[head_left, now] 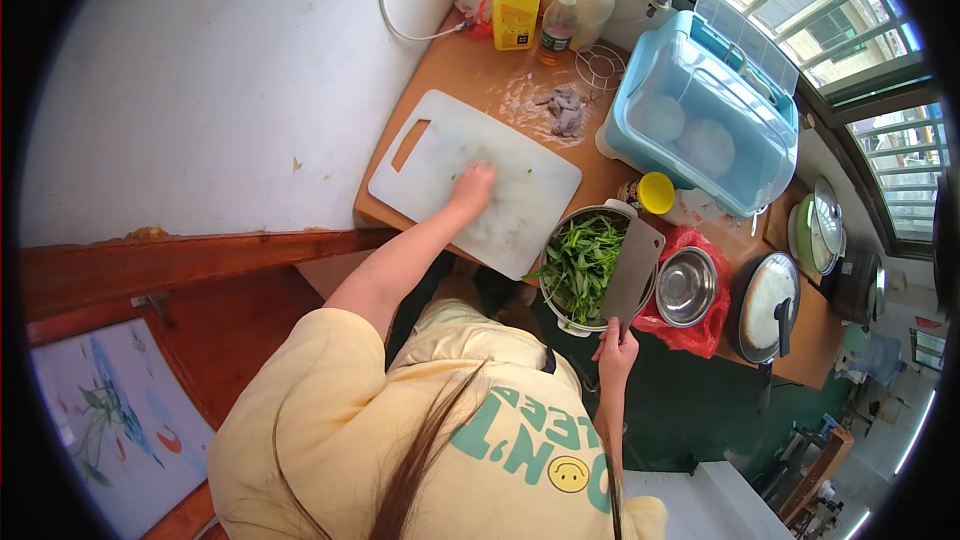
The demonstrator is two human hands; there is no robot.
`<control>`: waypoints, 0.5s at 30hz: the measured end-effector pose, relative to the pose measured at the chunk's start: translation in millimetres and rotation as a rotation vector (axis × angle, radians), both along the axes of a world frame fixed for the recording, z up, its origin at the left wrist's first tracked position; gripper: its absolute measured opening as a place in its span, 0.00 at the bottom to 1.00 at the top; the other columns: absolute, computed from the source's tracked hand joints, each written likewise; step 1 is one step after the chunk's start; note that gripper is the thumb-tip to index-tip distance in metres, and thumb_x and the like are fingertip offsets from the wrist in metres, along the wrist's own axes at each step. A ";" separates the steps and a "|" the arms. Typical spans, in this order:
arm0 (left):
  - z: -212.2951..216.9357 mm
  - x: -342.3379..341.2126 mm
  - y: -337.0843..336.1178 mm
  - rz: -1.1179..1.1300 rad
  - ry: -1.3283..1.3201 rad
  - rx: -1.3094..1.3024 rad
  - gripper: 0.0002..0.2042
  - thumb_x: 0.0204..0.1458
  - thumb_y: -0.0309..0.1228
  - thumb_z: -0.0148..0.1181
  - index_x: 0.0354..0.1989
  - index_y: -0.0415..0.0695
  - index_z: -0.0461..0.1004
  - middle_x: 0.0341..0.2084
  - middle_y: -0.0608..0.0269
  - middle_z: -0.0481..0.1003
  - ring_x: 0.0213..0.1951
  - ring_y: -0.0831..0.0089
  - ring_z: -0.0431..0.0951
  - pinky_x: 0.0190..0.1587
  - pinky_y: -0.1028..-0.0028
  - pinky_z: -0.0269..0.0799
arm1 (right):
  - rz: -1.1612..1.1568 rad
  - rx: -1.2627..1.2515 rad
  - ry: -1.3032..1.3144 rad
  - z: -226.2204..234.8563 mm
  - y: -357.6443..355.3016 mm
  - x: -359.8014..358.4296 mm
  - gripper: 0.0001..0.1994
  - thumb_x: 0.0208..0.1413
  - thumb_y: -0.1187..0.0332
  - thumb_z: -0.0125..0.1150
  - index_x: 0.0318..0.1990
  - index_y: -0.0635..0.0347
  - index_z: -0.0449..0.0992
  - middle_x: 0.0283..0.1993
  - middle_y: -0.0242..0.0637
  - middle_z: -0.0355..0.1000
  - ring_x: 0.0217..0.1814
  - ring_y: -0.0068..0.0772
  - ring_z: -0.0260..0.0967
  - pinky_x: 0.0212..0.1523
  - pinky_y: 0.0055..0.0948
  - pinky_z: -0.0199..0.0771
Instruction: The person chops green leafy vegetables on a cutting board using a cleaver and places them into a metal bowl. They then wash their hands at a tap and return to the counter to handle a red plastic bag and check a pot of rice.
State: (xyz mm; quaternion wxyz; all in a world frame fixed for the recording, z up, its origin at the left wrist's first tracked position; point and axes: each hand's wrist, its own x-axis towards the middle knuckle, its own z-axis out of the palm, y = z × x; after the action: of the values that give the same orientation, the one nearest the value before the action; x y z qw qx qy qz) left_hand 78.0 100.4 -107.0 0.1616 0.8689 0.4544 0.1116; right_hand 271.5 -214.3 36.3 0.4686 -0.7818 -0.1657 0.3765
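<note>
A white cutting board (430, 155) with a handle slot lies on the wooden counter, a few small green bits on it. Over its middle is my left hand (475, 187), fingers drawn together; whether they hold anything is hidden. My right hand (614, 345) grips the handle of a cleaver (634, 270), its broad blade pointing away from me. The blade covers the right side of a pot (553, 312) full of chopped leafy greens (582, 265). This pot stands right beside the board's near right corner.
A metal bowl (686, 286) sits on a red plastic bag (712, 332), right of the pot. Beyond are a yellow-lidded jar (655, 193), a light blue lidded dish box (625, 130), a grey rag (566, 112) and bottles (515, 8). A lidded pan (765, 310) stands at the right.
</note>
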 end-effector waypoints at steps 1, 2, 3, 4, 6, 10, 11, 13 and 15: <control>2.1 9.2 6.9 -0.038 -0.057 -0.037 0.08 0.37 0.18 0.50 0.29 0.39 0.68 0.29 0.49 0.67 0.34 0.51 0.71 0.36 0.59 0.69 | -0.019 -0.002 0.007 0.7 -0.2 -5.2 0.19 0.58 0.60 0.50 0.19 0.63 0.65 0.09 0.27 0.56 0.08 0.15 0.52 0.09 0.18 0.53; 5.4 19.2 15.1 -0.070 -0.115 -0.075 0.08 0.38 0.18 0.49 0.29 0.40 0.68 0.28 0.48 0.67 0.33 0.50 0.71 0.35 0.59 0.68 | -0.030 -0.003 0.015 0.8 0.6 -10.0 0.19 0.58 0.60 0.50 0.19 0.63 0.65 0.09 0.27 0.56 0.08 0.15 0.52 0.09 0.18 0.53; 10.9 30.6 20.2 -0.107 -0.171 -0.109 0.07 0.38 0.19 0.49 0.28 0.40 0.68 0.28 0.48 0.67 0.32 0.50 0.71 0.34 0.58 0.68 | -0.047 -0.001 0.023 0.4 0.6 -15.0 0.19 0.58 0.59 0.50 0.19 0.63 0.65 0.09 0.27 0.56 0.08 0.15 0.52 0.09 0.18 0.53; 16.4 44.4 21.4 -0.134 -0.203 -0.100 0.08 0.38 0.18 0.49 0.28 0.40 0.68 0.28 0.48 0.67 0.32 0.50 0.71 0.35 0.58 0.69 | -0.051 -0.005 0.025 0.2 1.1 -19.4 0.20 0.58 0.59 0.51 0.18 0.63 0.65 0.09 0.27 0.56 0.08 0.15 0.52 0.09 0.18 0.53; 26.5 70.4 19.6 -0.199 -0.269 -0.090 0.09 0.37 0.17 0.48 0.29 0.39 0.69 0.27 0.49 0.68 0.33 0.50 0.72 0.36 0.59 0.71 | -0.069 -0.016 0.028 0.9 -1.2 -27.6 0.20 0.58 0.59 0.51 0.18 0.63 0.65 0.09 0.27 0.56 0.08 0.15 0.52 0.09 0.18 0.53; -1.5 83.3 16.0 -0.283 -0.096 0.021 0.09 0.36 0.17 0.49 0.29 0.39 0.69 0.28 0.51 0.68 0.33 0.51 0.72 0.36 0.60 0.71 | -0.097 -0.012 0.008 4.0 -6.8 -35.9 0.20 0.58 0.59 0.51 0.18 0.63 0.66 0.09 0.27 0.57 0.08 0.15 0.53 0.09 0.18 0.53; -2.1 81.1 15.4 -0.303 -0.082 0.053 0.09 0.36 0.17 0.49 0.28 0.39 0.69 0.28 0.51 0.68 0.33 0.52 0.72 0.36 0.60 0.71 | -0.100 -0.009 -0.011 2.9 -10.5 -36.6 0.19 0.58 0.59 0.51 0.19 0.63 0.66 0.09 0.27 0.57 0.08 0.15 0.53 0.09 0.19 0.53; -4.4 79.7 15.9 -0.317 -0.046 0.076 0.08 0.36 0.17 0.50 0.27 0.39 0.69 0.28 0.51 0.69 0.32 0.52 0.72 0.36 0.61 0.71 | -0.153 -0.016 -0.006 0.2 -19.0 -36.5 0.19 0.58 0.59 0.51 0.19 0.63 0.66 0.09 0.27 0.57 0.08 0.15 0.53 0.09 0.19 0.54; -3.0 82.4 18.5 -0.299 -0.007 0.058 0.07 0.36 0.17 0.51 0.27 0.39 0.69 0.28 0.51 0.68 0.32 0.53 0.72 0.35 0.61 0.71 | -0.181 -0.008 0.004 -2.1 -26.9 -32.3 0.19 0.58 0.59 0.50 0.19 0.63 0.66 0.09 0.27 0.57 0.08 0.16 0.53 0.09 0.19 0.55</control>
State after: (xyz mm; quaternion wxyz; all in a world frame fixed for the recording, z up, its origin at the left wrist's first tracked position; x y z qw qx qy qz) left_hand 160.4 118.8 -110.0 0.1526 0.9307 0.3161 0.1026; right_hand 239.2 -241.2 34.1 0.4980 -0.7946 -0.0920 0.3348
